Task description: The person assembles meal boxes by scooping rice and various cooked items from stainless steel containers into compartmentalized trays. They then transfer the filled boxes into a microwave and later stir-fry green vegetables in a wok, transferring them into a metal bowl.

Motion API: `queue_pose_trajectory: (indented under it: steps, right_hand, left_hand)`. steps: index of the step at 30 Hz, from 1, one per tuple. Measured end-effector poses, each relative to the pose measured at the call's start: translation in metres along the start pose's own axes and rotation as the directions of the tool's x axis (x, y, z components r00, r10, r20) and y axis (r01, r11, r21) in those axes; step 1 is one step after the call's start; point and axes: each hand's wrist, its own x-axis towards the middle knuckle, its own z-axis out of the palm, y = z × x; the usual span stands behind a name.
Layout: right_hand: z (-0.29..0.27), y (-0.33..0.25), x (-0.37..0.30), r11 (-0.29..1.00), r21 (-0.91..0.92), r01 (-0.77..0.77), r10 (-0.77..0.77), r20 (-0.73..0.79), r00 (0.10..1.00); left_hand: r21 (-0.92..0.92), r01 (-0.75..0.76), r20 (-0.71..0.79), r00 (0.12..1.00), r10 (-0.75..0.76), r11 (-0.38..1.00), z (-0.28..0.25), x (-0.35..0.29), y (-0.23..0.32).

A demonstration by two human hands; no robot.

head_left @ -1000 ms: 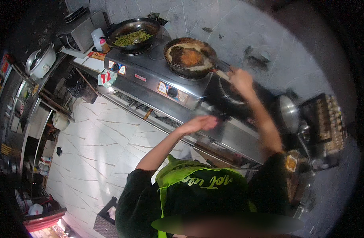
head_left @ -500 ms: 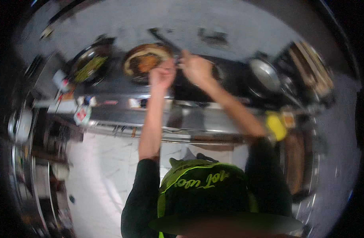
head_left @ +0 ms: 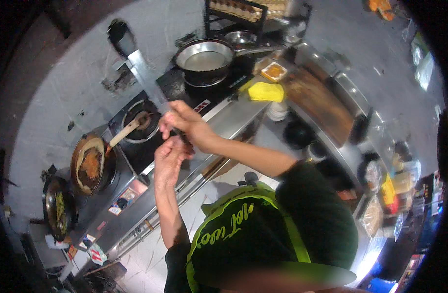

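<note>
My right hand (head_left: pixel 187 124) is wrapped round the lower part of a long utensil (head_left: pixel 148 75). It has a flat silvery shaft and a dark rounded head, which points up and away to the left. Just below, my left hand (head_left: pixel 169 158) has its fingers curled in at the utensil's dark near end. Both hands are over the front of the stove. A pan (head_left: pixel 76 161) with browned orange food sits to their left, a pale handle (head_left: pixel 124 133) reaching from its side towards an unused burner (head_left: pixel 141 121).
A dark wok (head_left: pixel 50 195) with green food stands at far left. Beyond my hands is a steel frying pan (head_left: pixel 204 59) holding pale liquid. To the right are a yellow cloth (head_left: pixel 266 92), a small container of orange contents (head_left: pixel 274 72) and a wooden board (head_left: pixel 319 105).
The view has swung to the right, bringing the frying pan and board nearer the middle. My hands have come away from beside the browned-food pan, and the utensil now shows clearly.
</note>
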Motion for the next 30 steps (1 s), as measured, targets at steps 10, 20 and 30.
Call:
queue_pose_trajectory:
  steps: [10,20,30]
  right_hand:
    - [-0.233,-0.158,-0.099,0.922,0.054,0.384,-0.252,-0.67,0.699]
    - [-0.581,-0.201,-0.042,0.311,-0.774,-0.551,-0.195,-0.62,0.76]
    - [-0.666,-0.161,0.16,-0.136,-0.94,-0.314,0.058,-0.324,0.944]
  left_hand:
    - [0.076,0.3,0.475,0.827,-0.299,0.951,0.235,0.161,-0.121]
    - [0.288,0.429,0.303,0.807,-0.506,0.856,0.318,0.312,-0.263]
    - [0.159,0.454,0.107,0.875,-0.473,0.877,0.29,0.353,-0.288]
